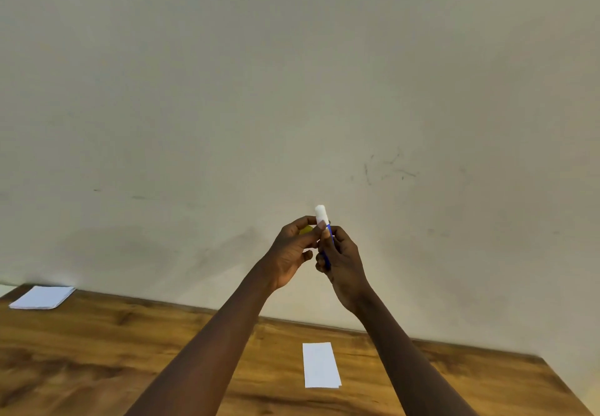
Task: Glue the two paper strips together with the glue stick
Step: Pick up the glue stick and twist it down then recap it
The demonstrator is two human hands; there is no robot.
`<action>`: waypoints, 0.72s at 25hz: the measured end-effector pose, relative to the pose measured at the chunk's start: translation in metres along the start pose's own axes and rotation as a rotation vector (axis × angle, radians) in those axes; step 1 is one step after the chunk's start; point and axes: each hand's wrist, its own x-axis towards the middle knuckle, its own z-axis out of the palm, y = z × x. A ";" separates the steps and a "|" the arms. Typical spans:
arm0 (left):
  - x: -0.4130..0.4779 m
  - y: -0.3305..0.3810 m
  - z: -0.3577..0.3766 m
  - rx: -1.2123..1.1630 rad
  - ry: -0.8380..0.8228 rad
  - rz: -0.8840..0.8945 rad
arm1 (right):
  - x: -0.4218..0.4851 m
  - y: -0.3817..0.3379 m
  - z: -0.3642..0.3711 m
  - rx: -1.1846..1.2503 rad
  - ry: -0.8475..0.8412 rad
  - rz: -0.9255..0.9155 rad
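Note:
I hold a glue stick [321, 214] up in front of the wall, well above the table. Its white tip points up and its blue body sits in my right hand [342, 261], which is closed around it. My left hand [292, 253] pinches the stick just below the white tip, and something small and yellow, perhaps the cap [306, 230], shows between its fingers. The paper strips [320, 365] lie stacked on the wooden table [97, 350] below my hands, with one corner of the lower strip peeking out at the bottom right.
A small stack of white paper [42, 297] lies at the table's far left corner against the wall. The table's right edge runs diagonally at the lower right. A plain beige wall fills the upper view.

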 end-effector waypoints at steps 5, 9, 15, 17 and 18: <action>0.002 0.006 0.003 -0.030 0.019 0.038 | -0.003 -0.007 -0.005 0.296 0.018 0.269; 0.005 0.012 0.006 -0.092 0.038 0.072 | -0.004 -0.012 -0.008 0.491 0.052 0.408; 0.013 0.020 0.012 -0.068 0.144 0.102 | 0.000 -0.012 0.015 0.653 0.264 0.258; 0.016 0.020 0.011 -0.028 0.178 0.099 | 0.001 -0.007 0.022 0.507 0.363 0.149; 0.017 0.019 0.011 0.002 0.191 0.101 | 0.001 -0.005 0.025 0.397 0.420 0.075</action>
